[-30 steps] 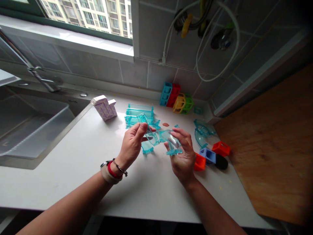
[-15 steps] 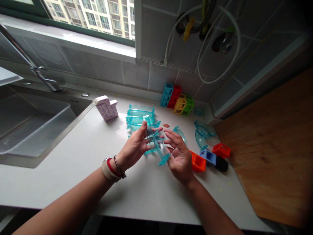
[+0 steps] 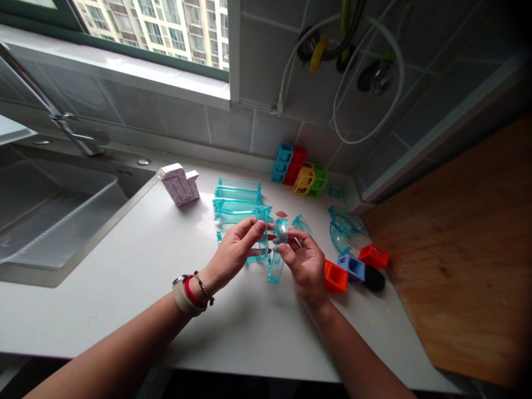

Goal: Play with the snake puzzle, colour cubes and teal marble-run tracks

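Over the counter, my left hand (image 3: pixel 241 241) pinches a straight, clear teal plastic track piece (image 3: pixel 262 235) between thumb and fingers. Close beside it, my right hand (image 3: pixel 305 263) grips a second clear teal track piece (image 3: pixel 278 257), slightly curved, with its thumb on the near side. Both pieces stand roughly upright, side by side; whether they touch I cannot tell. Beyond my left hand lies a row of straight teal track pieces (image 3: pixel 238 194), partly covered by the hand. A curved teal piece (image 3: pixel 303 224) rests behind my right hand.
Orange (image 3: pixel 336 277), blue (image 3: pixel 352 267) and red blocks (image 3: pixel 373 255) sit right of my right hand, beside a black oval object (image 3: pixel 374 280). More curved teal pieces (image 3: pixel 343 233) lie behind them. Coloured blocks (image 3: pixel 288 164) stand by the wall. A patterned box (image 3: pixel 179 185) is near the sink (image 3: pixel 58 280).
My right hand has closed on the curved piece and turned it more upright. My left hand has shifted slightly right and down with the straight piece.
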The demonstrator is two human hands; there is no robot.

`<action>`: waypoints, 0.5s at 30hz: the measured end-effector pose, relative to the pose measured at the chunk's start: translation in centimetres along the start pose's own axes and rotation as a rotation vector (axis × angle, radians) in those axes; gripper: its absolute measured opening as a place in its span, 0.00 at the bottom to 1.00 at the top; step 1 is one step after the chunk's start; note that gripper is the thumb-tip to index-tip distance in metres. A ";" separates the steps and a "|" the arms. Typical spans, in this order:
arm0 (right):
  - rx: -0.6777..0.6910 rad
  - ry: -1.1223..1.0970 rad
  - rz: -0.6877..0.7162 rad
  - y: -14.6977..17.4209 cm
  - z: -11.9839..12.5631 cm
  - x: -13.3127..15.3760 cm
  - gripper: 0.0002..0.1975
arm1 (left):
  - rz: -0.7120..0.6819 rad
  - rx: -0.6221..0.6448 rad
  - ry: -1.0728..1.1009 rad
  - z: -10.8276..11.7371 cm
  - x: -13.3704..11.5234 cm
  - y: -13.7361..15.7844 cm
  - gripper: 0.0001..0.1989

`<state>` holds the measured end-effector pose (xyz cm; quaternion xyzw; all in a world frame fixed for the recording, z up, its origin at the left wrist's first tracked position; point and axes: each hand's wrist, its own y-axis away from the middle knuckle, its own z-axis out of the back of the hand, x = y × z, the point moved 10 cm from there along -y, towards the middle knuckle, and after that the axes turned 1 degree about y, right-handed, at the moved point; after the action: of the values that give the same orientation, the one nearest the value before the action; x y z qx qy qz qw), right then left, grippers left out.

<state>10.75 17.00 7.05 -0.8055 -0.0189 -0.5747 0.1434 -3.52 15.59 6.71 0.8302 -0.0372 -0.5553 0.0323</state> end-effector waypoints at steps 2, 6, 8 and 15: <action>-0.029 0.039 0.072 0.0 0.4 0.8 0.09 | -0.007 0.002 -0.017 0.0 -0.1 0.0 0.23; -0.095 0.130 0.179 0.0 1.3 2.4 0.05 | 0.021 0.041 -0.045 -0.4 0.1 0.1 0.27; -0.088 0.132 0.189 0.1 1.2 2.7 0.06 | 0.040 0.066 -0.062 -0.8 0.5 0.2 0.28; -0.011 0.136 0.155 0.1 0.1 2.5 0.10 | 0.041 0.049 -0.142 -0.6 1.3 0.3 0.27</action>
<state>11.67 16.59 9.37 -0.7643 0.0564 -0.6155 0.1839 -2.49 15.16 5.75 0.7883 -0.0697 -0.6109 0.0207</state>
